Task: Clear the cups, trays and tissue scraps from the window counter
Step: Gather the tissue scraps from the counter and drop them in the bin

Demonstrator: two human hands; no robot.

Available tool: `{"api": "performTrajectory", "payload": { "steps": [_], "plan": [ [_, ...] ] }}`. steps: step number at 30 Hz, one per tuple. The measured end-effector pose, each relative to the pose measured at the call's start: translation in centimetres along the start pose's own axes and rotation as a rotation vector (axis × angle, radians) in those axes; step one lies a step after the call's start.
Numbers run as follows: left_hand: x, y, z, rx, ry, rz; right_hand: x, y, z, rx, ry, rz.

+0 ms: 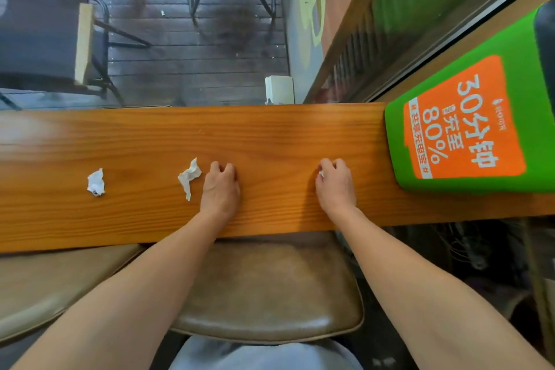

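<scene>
Two crumpled white tissue scraps lie on the wooden window counter (pixel 285 135): one scrap (pixel 189 177) just left of my left hand, another (pixel 96 182) farther left. My left hand (pixel 221 186) rests knuckles-up on the counter with its fingers curled; nothing shows inside it. My right hand (pixel 336 185) is curled on the counter to the right, and a small bit of white tissue (pixel 321 173) peeks out between its fingers. No cups or trays are in view.
A green and orange charging station (pixel 462 135) stands on the counter's right end. A brown padded stool (pixel 264 288) sits under the counter's near edge. Beyond the glass are chairs (pixel 45 39) and a white box (pixel 279 90).
</scene>
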State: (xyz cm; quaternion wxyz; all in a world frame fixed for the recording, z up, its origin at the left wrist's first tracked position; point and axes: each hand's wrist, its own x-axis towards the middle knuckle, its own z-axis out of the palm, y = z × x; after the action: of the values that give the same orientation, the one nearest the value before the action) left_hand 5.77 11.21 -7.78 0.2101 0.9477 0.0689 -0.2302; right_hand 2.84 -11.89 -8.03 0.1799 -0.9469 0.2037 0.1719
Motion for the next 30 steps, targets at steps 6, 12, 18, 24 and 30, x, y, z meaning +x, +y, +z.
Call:
{"api": "performTrajectory", "payload": {
  "steps": [6,12,18,24,30],
  "plan": [
    [-0.5,-0.6,-0.8,-0.022,-0.049,0.017,-0.7,-1.6,0.5,0.022,-0.093,-0.018],
    [-2.0,-3.0,-2.5,-0.009,-0.150,-0.041,-0.9,-5.3,-0.1,0.084,-0.334,-0.053],
    [-3.7,-7.0,-6.1,-0.017,-0.125,-0.149,-1.6,-12.1,0.0,0.099,-0.514,-0.213],
    [-3.3,-12.7,-10.4,-0.041,-0.021,-0.286,-2.5,-19.3,2.2,0.157,-0.477,-0.408],
    [-0.5,-17.5,-11.9,0.023,0.246,-0.362,-2.5,-22.5,6.0,0.108,-0.352,-0.525]
  ]
}}
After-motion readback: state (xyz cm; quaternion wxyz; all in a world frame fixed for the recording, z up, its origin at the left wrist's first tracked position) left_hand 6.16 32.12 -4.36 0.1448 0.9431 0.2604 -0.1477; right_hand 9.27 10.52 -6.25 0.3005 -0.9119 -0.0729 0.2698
